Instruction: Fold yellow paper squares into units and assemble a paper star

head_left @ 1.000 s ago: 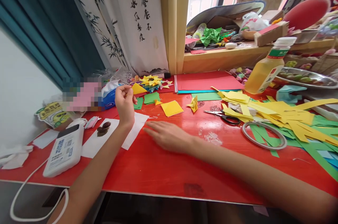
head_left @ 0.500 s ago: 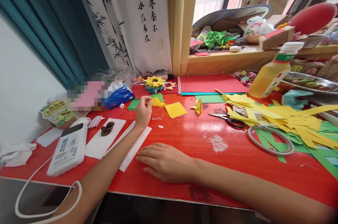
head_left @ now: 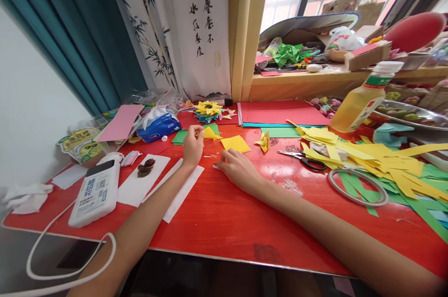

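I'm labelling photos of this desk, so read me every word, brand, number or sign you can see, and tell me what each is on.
"潭水" and "痕": left column, white hanging scroll with painted bamboo.
"掃" and "不": its right column; the other characters are unclear.
Too small or blurred: print on the blue plastic tissue pack, white rectangular box with dark end, yellow-green printed bag and green-banded clear bottle.

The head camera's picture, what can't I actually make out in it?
All in the head view:
- Whether the left hand pinches the folded yellow paper: fingers cover the contact.
- The white scrap by the right hand: too small to identify.
- The middle of the white paper: behind the left forearm.
- The metal dish's far end: cut off by the right edge.
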The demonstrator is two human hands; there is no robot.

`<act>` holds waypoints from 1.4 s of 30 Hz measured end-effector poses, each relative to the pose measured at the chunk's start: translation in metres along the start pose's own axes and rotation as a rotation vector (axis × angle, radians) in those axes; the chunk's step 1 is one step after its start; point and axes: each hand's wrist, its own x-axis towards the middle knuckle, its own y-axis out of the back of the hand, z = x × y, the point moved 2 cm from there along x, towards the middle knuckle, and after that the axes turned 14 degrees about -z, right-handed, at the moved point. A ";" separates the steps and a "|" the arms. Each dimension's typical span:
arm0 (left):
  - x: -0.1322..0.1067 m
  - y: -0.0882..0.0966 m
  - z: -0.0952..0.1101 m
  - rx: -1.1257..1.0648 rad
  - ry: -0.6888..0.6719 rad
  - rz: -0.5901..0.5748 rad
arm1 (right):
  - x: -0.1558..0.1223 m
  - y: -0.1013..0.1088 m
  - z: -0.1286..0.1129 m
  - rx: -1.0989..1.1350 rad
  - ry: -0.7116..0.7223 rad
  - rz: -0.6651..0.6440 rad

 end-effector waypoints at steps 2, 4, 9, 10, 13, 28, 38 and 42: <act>0.001 0.000 0.000 0.002 0.002 0.009 | 0.004 -0.001 -0.001 -0.039 0.074 -0.022; 0.001 0.000 -0.001 -0.002 0.000 0.008 | 0.007 -0.003 -0.001 -0.043 0.106 -0.027; 0.001 0.001 -0.003 -0.022 0.022 0.007 | 0.008 0.002 0.014 0.150 0.017 0.017; 0.002 0.002 -0.003 -0.034 0.027 0.008 | 0.007 0.006 0.021 0.205 -0.010 0.043; 0.002 0.000 0.005 -0.123 0.027 -0.057 | -0.002 0.025 0.044 0.459 -0.197 0.155; -0.010 -0.011 0.028 -0.130 0.000 -0.373 | -0.027 0.020 0.063 0.615 -0.328 0.058; -0.001 -0.007 -0.008 0.105 0.063 -0.285 | -0.037 0.004 0.063 0.529 -0.283 0.063; -0.002 -0.007 -0.004 0.161 0.051 -0.287 | -0.038 0.005 0.062 0.519 -0.261 0.084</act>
